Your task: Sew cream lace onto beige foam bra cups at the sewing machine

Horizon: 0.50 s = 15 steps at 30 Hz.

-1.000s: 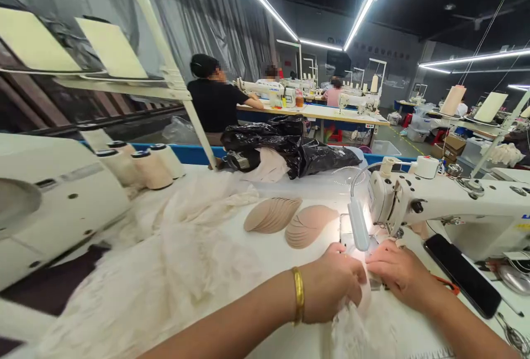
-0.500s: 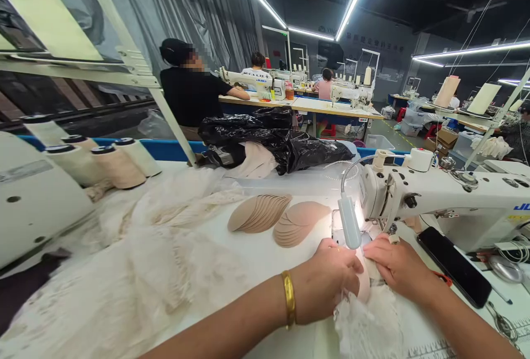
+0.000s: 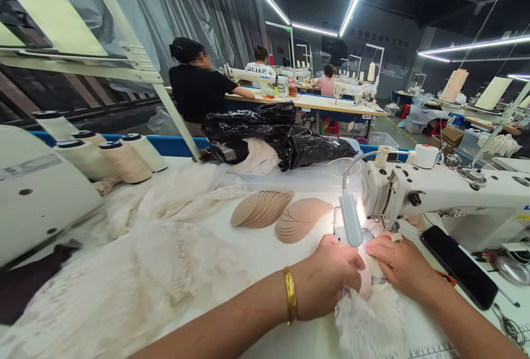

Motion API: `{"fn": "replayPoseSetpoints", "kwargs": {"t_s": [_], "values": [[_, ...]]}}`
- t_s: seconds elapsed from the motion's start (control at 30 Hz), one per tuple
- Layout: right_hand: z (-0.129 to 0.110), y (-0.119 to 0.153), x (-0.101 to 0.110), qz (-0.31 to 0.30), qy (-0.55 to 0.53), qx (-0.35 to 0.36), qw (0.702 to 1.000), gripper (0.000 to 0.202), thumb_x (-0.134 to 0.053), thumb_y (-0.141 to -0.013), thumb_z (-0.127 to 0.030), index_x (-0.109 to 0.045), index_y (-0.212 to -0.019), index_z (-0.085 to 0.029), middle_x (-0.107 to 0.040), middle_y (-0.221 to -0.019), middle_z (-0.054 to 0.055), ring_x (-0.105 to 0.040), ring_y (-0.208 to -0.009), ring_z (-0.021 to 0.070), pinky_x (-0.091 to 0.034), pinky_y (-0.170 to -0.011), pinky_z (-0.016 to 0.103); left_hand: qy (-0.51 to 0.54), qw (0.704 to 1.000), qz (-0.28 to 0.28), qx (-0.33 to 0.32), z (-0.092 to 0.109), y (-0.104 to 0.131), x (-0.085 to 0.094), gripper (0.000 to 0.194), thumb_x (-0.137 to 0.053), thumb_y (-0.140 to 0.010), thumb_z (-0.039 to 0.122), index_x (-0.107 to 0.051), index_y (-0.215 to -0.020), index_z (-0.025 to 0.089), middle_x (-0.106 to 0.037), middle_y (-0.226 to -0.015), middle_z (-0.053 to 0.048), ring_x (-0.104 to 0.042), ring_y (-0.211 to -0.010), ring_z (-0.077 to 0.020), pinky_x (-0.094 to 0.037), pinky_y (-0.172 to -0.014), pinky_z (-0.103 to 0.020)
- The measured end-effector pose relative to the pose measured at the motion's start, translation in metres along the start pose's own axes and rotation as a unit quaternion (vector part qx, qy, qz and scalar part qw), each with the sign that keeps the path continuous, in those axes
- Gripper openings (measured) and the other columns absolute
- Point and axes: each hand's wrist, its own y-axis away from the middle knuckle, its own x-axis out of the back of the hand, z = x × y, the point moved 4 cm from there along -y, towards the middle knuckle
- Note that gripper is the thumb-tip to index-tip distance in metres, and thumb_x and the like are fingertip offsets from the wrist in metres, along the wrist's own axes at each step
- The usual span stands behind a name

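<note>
From where I stand, the broad white worktable [image 3: 265, 257] takes up most of the view. A great loose heap of sheer cream lace fabric [image 3: 136, 254] spreads over its left half, probably pushed there to leave the sewing side free. At the right stands a long white sewing machine [image 3: 459, 190], its head just beyond the hands.

In front of it, a frilled length of cream lace [image 3: 370, 323] drops toward the table's near edge. The left hand [image 3: 331, 276] has its fingers curled onto a smooth pale-pink curved pad [image 3: 366, 287], apparently gripping it to steady it; the pad lies between the hands. The right hand [image 3: 399, 259] has fingers stretched over the cloth beside the needle area, seemingly holding it flat; whether the thumb pinches, I cannot tell.

Two fanned stacks of beige leaf-shaped pieces, one darker [image 3: 261, 210] and one pinker [image 3: 296, 229], sit near the left hand, likely for easy reach. A slim grey gooseneck lamp [image 3: 351, 220] hangs close over the fingertips, presumably for light.
</note>
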Motion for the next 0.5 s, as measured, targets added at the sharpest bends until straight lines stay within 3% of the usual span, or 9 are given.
{"fn": "replayPoseSetpoints", "kwargs": {"t_s": [0.27,0.5], "values": [[0.006,0.002,-0.004,-0.010,0.010,-0.015,1.000,0.039,-0.045,-0.085,-0.001,-0.068,-0.103,-0.026,-0.071,-0.088,0.003,-0.061,-0.085,0.0217,-0.043,-0.067,0.029,0.001,1.000,-0.030,0.002,-0.006,-0.003,0.001,0.027,-0.057,-0.066,0.001,-0.073,-0.074,0.021,-0.075,-0.117,-0.006,-0.065,-0.088,-0.0267,-0.032,-0.078,-0.039],[0.011,0.003,-0.008,0.000,0.019,-0.030,0.999,0.042,-0.046,-0.084,-0.002,-0.069,-0.108,-0.027,-0.071,-0.094,0.005,-0.062,-0.086,0.0228,-0.048,-0.071,0.032,0.106,0.994,-0.009,0.011,-0.017,-0.008,0.013,0.021,-0.064,-0.075,0.015,-0.078,-0.083,0.028,-0.074,-0.091,-0.004,-0.063,-0.092,-0.0266,-0.038,-0.091,-0.037]]}}
